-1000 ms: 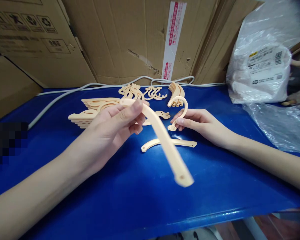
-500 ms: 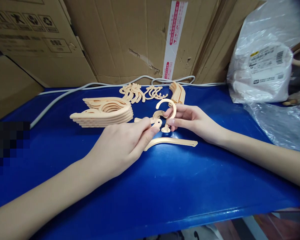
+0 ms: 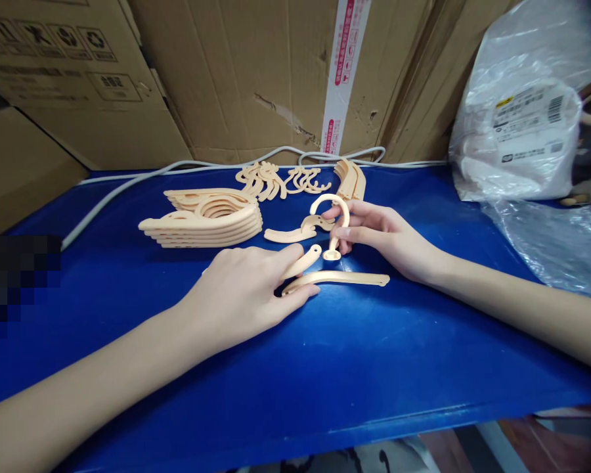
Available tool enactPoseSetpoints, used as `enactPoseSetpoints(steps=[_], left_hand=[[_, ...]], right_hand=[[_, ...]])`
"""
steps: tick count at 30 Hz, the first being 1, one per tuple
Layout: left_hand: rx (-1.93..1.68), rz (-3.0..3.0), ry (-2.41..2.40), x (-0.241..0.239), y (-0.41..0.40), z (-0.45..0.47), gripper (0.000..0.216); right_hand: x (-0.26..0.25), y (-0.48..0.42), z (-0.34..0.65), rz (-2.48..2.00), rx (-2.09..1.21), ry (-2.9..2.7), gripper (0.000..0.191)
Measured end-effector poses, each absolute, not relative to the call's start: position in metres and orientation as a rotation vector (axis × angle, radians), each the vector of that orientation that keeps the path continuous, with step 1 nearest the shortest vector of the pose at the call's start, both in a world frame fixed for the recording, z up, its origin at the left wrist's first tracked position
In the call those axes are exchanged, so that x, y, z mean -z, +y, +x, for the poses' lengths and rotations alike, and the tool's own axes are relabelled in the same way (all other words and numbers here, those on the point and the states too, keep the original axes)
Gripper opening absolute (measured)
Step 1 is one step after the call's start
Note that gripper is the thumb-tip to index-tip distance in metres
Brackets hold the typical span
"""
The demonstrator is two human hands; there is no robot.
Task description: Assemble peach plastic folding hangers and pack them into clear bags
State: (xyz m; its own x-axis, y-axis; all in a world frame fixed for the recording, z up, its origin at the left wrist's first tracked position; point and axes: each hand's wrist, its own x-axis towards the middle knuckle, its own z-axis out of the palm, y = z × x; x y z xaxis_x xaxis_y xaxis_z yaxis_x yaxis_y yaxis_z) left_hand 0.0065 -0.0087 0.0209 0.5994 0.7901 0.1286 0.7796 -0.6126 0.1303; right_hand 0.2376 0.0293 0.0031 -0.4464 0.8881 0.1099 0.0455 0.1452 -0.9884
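My left hand [image 3: 249,289] lies low on the blue table [image 3: 325,368], fingers closed over a curved beige hanger arm [image 3: 306,259] whose round end sticks out past my fingertips. Just below them a second beige arm [image 3: 339,280] lies flat on the table. My right hand [image 3: 379,236] pinches a beige plastic hook [image 3: 333,220] upright, its foot close to the end of the arm that my left hand holds. Another short curved piece [image 3: 288,234] lies just left of the hook.
A stack of beige hanger arms [image 3: 204,220] sits at the back left, with small hooks [image 3: 280,180] and more curved pieces [image 3: 350,180] behind. A white cable [image 3: 128,187] runs along the back edge. Cardboard boxes [image 3: 256,72] stand behind; plastic bags [image 3: 526,125] lie right.
My left hand swung the long arm piece from up in the air down onto the table and lowered onto it. My right hand brought the hook left and stood it up by that piece's end.
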Motion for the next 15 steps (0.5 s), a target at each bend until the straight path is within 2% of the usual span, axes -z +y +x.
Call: enactPoseSetpoints(steps=[6, 11, 15], left_hand=[[-0.34, 2.706, 1.316, -0.0156, -0.0073, 0.0053, 0.041], [-0.53, 2.667, 1.28, -0.0135, -0.0068, 0.0012, 0.018], [-0.578, 2.64, 1.243, -0.0138, -0.0049, -0.0004, 0.018]], right_hand=[[-0.0023, 0.0284, 0.2398, -0.897, -1.423, -1.641, 0.029], [-0.0006, 0.0293, 0.2409, -0.907, -1.433, -1.562, 0.039], [-0.0014, 0.0301, 0.2398, -0.878, -1.443, -1.524, 0.038]])
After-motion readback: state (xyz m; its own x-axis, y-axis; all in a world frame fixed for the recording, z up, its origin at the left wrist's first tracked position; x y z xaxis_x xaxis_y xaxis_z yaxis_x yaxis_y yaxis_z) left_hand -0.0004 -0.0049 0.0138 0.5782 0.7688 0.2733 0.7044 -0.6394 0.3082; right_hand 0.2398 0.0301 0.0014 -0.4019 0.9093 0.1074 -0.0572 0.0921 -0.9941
